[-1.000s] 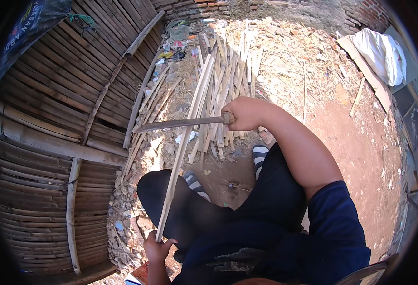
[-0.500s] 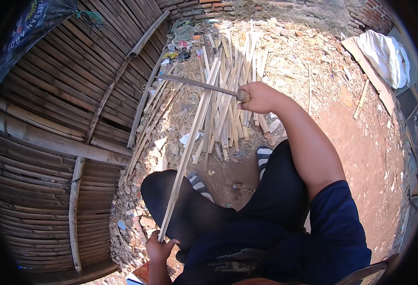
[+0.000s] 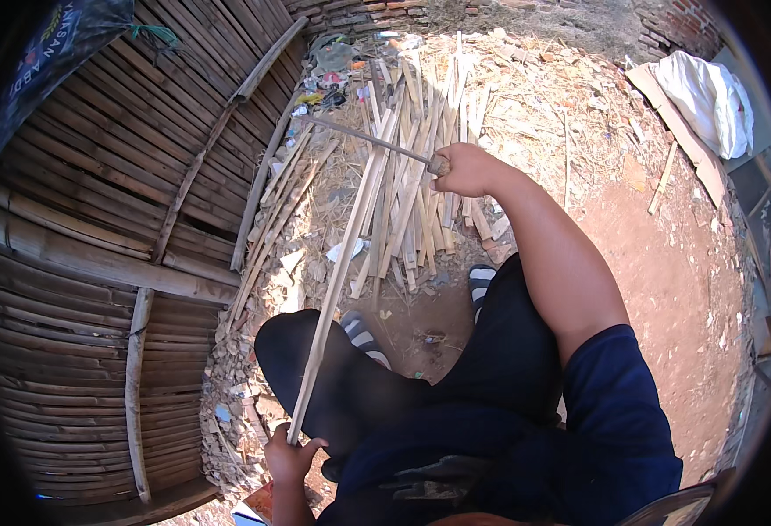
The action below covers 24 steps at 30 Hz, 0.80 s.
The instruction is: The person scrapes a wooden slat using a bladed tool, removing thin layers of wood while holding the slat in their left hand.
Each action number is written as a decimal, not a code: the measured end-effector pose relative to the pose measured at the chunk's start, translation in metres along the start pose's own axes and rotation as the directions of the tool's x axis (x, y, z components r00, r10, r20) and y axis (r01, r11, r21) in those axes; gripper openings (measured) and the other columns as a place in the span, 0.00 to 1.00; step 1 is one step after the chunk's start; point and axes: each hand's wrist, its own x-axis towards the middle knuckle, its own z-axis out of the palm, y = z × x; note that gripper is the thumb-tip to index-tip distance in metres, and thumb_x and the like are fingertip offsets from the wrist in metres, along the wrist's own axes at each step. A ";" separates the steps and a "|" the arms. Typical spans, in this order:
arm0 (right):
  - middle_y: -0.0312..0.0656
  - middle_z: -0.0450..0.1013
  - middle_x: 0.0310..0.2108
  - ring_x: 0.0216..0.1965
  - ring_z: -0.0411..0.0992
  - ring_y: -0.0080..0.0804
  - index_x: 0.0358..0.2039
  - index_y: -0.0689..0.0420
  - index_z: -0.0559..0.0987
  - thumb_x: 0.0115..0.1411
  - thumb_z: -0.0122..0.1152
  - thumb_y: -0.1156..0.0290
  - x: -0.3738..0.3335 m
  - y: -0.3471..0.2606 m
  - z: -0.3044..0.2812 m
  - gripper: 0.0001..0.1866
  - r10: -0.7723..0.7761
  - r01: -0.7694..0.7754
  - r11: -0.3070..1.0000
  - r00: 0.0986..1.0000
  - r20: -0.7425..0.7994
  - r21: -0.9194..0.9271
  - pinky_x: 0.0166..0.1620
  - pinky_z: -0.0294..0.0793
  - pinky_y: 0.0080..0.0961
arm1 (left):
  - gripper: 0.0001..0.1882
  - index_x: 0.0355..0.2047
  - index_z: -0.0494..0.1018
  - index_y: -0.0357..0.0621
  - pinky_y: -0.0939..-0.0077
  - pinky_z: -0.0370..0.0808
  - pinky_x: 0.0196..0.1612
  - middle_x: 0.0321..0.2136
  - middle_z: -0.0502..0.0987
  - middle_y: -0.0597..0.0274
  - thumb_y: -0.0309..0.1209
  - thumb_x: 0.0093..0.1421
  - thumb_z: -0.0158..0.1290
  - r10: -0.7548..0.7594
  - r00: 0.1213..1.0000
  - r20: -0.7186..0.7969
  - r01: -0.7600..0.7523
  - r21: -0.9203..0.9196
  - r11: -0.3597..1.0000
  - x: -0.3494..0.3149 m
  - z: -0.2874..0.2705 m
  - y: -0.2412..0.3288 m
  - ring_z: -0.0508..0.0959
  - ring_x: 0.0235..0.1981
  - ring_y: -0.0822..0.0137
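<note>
My left hand (image 3: pixel 288 458), low on the left, is closed around the near end of a long pale bamboo strip (image 3: pixel 337 280). The strip slants up and away past my left knee, its far part over the pile of strips. My right hand (image 3: pixel 467 170) grips the short handle of a machete (image 3: pixel 364 137). The blade points left and crosses the strip near its far end; whether it cuts in or only rests there I cannot tell. Under and beyond the blade lies a heap of split bamboo strips (image 3: pixel 416 206) on the ground.
A bamboo-slat wall (image 3: pixel 70 237) runs along the left, with more strips (image 3: pixel 267 223) at its foot. Rubble and shavings cover the ground. At the far right a white sack (image 3: pixel 701 101) lies by a brown board (image 3: pixel 679 136). A brick wall (image 3: pixel 385 13) closes the back.
The machete's handle and my right hand have shifted slightly left and up. The blade now lies at a steeper slant across the strip. My left hand keeps its hold.
</note>
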 end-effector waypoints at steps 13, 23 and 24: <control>0.54 0.80 0.38 0.44 0.78 0.52 0.43 0.58 0.82 0.49 0.73 0.57 -0.033 -0.055 0.024 0.24 -0.356 0.432 0.893 0.852 0.384 -0.130 0.47 0.75 0.44 | 0.42 0.33 0.77 0.38 0.61 0.74 0.22 0.13 0.74 0.58 0.61 0.28 0.76 -0.015 0.999 -0.037 0.014 -0.025 1.000 -0.006 0.011 -0.011 0.78 0.16 0.54; 0.52 0.80 0.40 0.45 0.78 0.49 0.50 0.57 0.81 0.50 0.71 0.59 -0.015 -0.018 0.002 0.26 -0.078 0.101 0.990 0.973 0.216 -0.097 0.50 0.76 0.42 | 0.43 0.34 0.77 0.36 0.61 0.75 0.23 0.13 0.74 0.57 0.61 0.28 0.76 -0.027 1.000 0.003 0.027 -0.048 0.998 0.000 0.012 -0.013 0.79 0.17 0.54; 0.52 0.80 0.41 0.46 0.78 0.50 0.49 0.57 0.81 0.50 0.71 0.60 -0.021 -0.030 0.012 0.26 -0.125 0.165 0.977 0.957 0.260 -0.138 0.51 0.76 0.42 | 0.43 0.34 0.78 0.37 0.62 0.75 0.23 0.13 0.74 0.58 0.61 0.28 0.76 -0.018 1.000 -0.007 0.017 -0.046 0.999 -0.001 0.013 -0.013 0.79 0.17 0.55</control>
